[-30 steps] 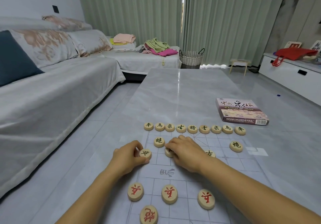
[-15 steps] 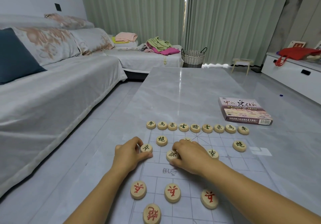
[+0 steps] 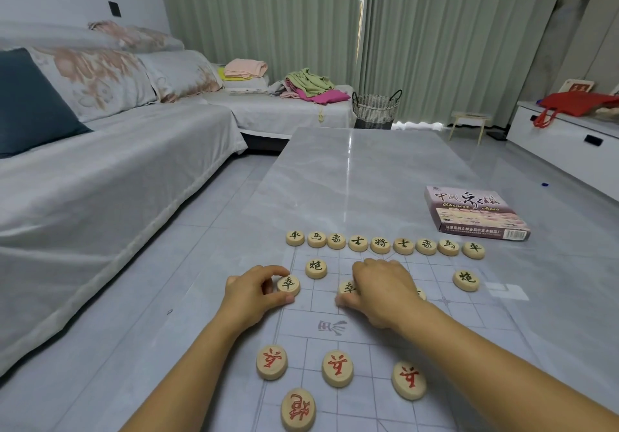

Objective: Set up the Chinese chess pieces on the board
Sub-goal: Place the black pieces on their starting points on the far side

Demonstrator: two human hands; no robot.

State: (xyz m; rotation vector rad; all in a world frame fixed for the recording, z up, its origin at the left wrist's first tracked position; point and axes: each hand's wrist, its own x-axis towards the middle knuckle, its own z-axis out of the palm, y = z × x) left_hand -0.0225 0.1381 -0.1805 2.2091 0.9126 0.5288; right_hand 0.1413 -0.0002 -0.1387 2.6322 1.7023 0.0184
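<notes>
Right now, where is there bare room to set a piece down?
Free: tabletop beyond the black back row, left of the game box; river strip beyond the red soldiers. Crowded: where the left hand pinches a black soldier and right hand covers others.

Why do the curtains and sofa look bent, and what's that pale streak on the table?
Head view: the wide-angle lens bows the curtains and sofa toward the edges; the glossy table mirrors the bright curtain gap as a streak; the chess pieces look sharp.

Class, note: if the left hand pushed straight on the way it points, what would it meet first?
Likely the black cannon piece, just beyond the soldier piece the left hand pinches; depth unclear.
</notes>
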